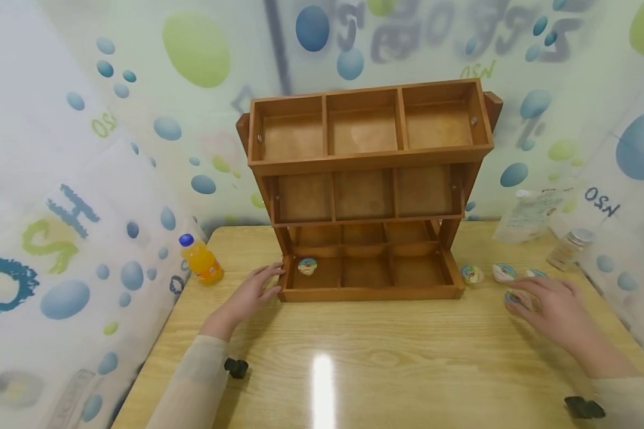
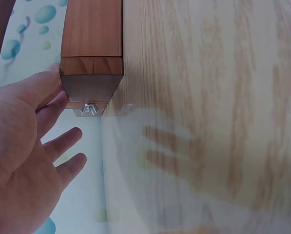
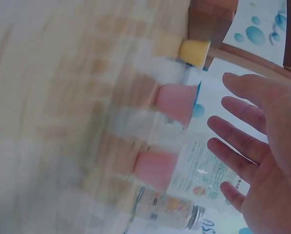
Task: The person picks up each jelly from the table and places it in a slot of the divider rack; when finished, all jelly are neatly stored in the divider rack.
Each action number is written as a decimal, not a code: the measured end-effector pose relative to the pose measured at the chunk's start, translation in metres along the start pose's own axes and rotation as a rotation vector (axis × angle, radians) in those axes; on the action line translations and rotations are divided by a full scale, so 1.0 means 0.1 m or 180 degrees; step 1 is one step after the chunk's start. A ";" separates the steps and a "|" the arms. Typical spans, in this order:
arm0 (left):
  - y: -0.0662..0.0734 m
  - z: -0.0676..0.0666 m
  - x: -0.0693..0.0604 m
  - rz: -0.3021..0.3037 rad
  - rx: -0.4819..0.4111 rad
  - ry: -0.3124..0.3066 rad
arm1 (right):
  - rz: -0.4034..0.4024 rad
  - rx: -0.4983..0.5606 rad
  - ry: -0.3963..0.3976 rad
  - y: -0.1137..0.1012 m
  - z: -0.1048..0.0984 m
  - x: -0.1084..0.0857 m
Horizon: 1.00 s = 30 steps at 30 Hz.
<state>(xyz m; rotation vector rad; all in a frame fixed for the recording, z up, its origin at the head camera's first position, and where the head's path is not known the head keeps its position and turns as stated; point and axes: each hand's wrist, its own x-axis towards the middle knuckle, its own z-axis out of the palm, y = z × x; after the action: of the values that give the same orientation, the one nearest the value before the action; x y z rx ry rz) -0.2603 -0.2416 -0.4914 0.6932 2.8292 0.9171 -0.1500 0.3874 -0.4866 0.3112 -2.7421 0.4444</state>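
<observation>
My left hand point(image 1: 250, 293) rests at the left end of a wooden three-tier rack point(image 1: 370, 294), fingers spread. In the left wrist view its thumb and index finger are against the rack's wooden side point(image 2: 91, 66). A small lidded cup point(image 1: 307, 266) sits in the lower left compartment. On the right, my right hand point(image 1: 560, 307) hovers with spread fingers over a lidded cup point(image 1: 517, 300), partly hidden by it. Beyond are a yellow cup point(image 3: 194, 52) and two pink cups, one point(image 3: 177, 102) nearer the rack and another point(image 3: 156, 168) farther right. The right wrist view shows nothing between the fingers.
An orange drink bottle point(image 1: 201, 260) with a blue cap stands left of the rack. At the back right are a clear printed bag point(image 1: 531, 214) and a jar point(image 1: 569, 249) with a metallic lid. Patterned sheets enclose the wooden table point(image 1: 386, 357).
</observation>
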 end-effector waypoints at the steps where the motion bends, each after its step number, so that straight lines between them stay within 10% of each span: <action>1: 0.00 0.00 0.00 0.0002 -0.0003 -0.0002 | 0.0010 -0.0006 0.0010 0.02 0.00 -0.01; 30: 0.00 0.00 -0.01 -0.0069 -0.0063 -0.0059 | -0.0182 -0.0086 0.0024 0.25 0.10 -0.03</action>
<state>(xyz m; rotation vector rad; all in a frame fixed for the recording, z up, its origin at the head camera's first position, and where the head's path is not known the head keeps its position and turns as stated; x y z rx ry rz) -0.2596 -0.2421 -0.4914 0.6639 2.8019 0.9293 -0.1569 0.4075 -0.5029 0.3792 -2.7218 0.3924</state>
